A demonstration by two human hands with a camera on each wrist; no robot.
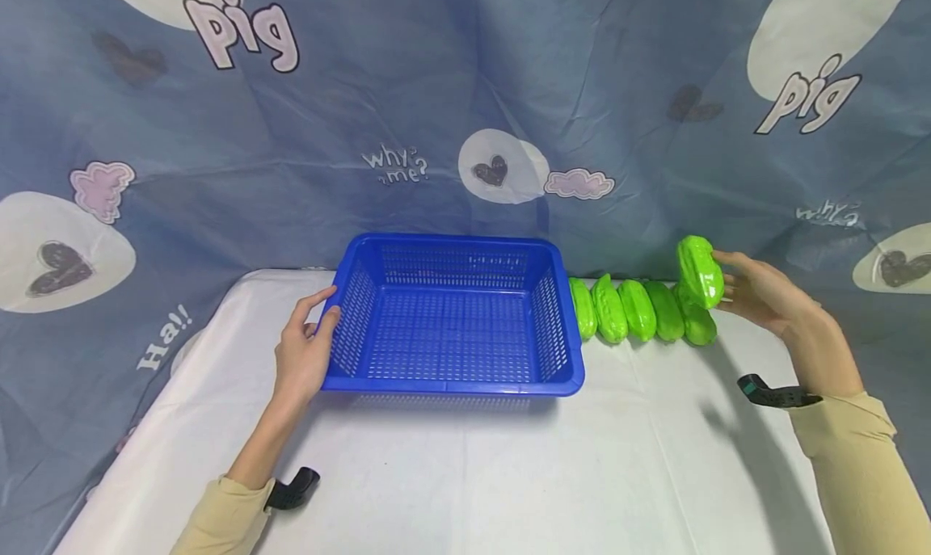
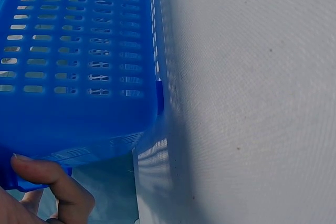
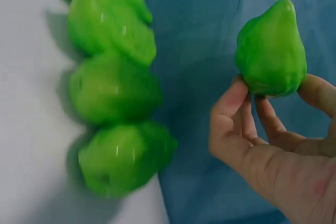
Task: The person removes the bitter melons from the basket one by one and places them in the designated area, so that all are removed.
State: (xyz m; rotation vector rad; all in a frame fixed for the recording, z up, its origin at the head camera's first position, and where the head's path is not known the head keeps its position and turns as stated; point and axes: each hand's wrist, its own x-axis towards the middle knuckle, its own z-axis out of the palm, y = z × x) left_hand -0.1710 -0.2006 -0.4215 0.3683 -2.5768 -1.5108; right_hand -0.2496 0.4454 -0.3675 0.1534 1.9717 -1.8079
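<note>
A blue plastic basket [image 1: 451,333] with slotted walls sits on the white table, nothing inside it. At its left rim, my left hand [image 1: 304,349] grips the edge, thumb on the near side; the left wrist view has the thumb [image 2: 39,171] against the blue plastic. Over on the right, my right hand [image 1: 764,292] holds up a glossy, bright green, gourd-like vegetable [image 1: 701,271] by its end, fingertips and thumb around it. In the right wrist view this green vegetable [image 3: 273,51] tapers to a blunt tip.
Right of the basket, several similar green vegetables [image 1: 638,309] lie side by side in a row along the table's back edge. White cloth [image 1: 509,466] covers the table. A blue-grey printed curtain [image 1: 436,94] hangs right behind it.
</note>
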